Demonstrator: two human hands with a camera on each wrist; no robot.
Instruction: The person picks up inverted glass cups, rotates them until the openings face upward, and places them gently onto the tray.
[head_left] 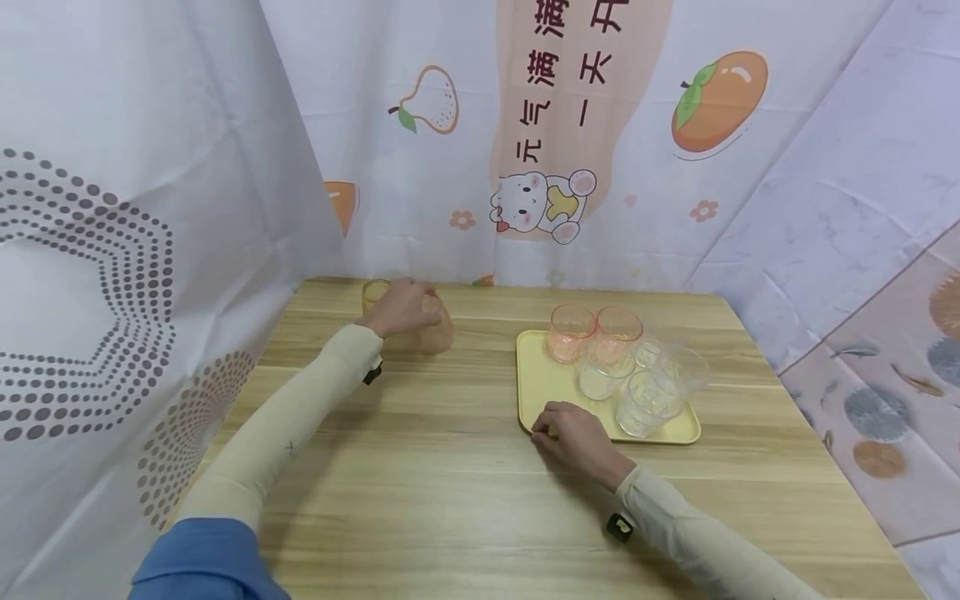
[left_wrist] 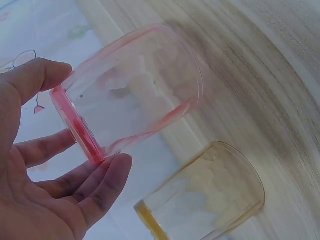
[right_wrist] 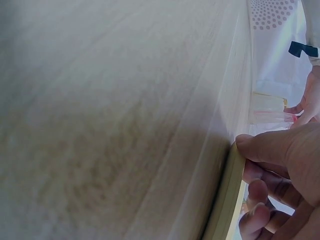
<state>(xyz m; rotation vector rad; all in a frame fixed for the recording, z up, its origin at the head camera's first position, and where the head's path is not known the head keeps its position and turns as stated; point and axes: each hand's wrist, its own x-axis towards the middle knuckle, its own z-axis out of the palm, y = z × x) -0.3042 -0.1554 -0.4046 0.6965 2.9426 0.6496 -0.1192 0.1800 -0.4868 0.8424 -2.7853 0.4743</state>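
At the back left, my left hand (head_left: 405,308) holds a pink-tinted clear glass (left_wrist: 135,92) by its thick base, thumb on one side and fingers on the other. The glass is mouth down, its rim close to the table; contact is hard to tell. Beside it stands a yellow-tinted glass (left_wrist: 215,190), also base up, partly hidden by the hand in the head view. My right hand (head_left: 576,442) pinches the near left corner of a yellow tray (head_left: 540,375). On that tray are two pink-rimmed glasses (head_left: 572,333) and several clear glasses (head_left: 648,404).
A wood-grain table (head_left: 420,492) lies under everything. Printed curtain cloth (head_left: 435,183) hangs right behind its back edge, with more cloth along the left and right sides. The clear glasses crowd the tray's right half.
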